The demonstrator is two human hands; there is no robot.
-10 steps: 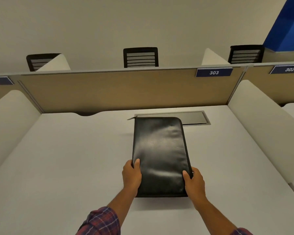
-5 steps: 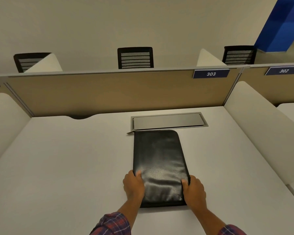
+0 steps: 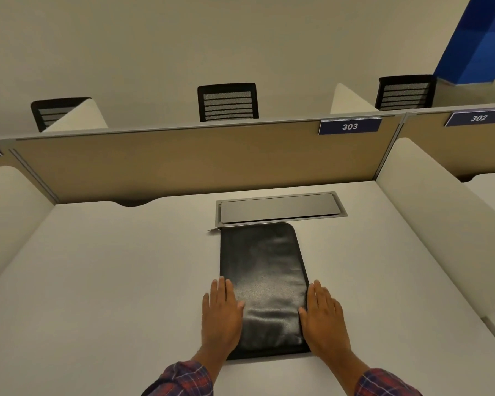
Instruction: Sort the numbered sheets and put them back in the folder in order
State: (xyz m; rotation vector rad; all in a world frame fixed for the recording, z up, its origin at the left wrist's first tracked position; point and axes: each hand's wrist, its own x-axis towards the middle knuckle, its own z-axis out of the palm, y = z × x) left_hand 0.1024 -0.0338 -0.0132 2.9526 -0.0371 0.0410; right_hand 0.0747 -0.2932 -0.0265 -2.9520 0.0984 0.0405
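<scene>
The left hand (image 3: 221, 314) lies flat on the near left edge of the folder (image 3: 262, 284), fingers straight and together, thumb resting on the cover; the right hand (image 3: 325, 315) mirrors it on the near right edge; neither grip is closed on anything, both are spread flat and only press or steady. The folder is a black zip case lying flat and shut on the surface (image 3: 112, 281), long axis running away from the person, near short edge just ahead of the plaid cuffs. Its cover looks like soft, slightly glossy leatherette with shallow dimples, so I judge it padded and a little flexible rather than rigid, of modest weight, and likely to slide easily on the smooth surface if pushed from one side only; no sheets show, so they are presumably still inside. What looks like a small zip pull (image 3: 213, 230) pokes out at the folder's far left corner, which I judge the place to take hold for opening, with the other hand pinning the cover; for lifting, the two long edges are the natural hold. Left and right of the folder the surface is bare and roomy for laying sheets out; the folder's far edge sits just beside a metal cable hatch (image 3: 279, 207), whose rim could catch a corner; beyond the hatch stands the tan partition (image 3: 183, 161), with white side dividers closing the bay on both sides of the folder.
</scene>
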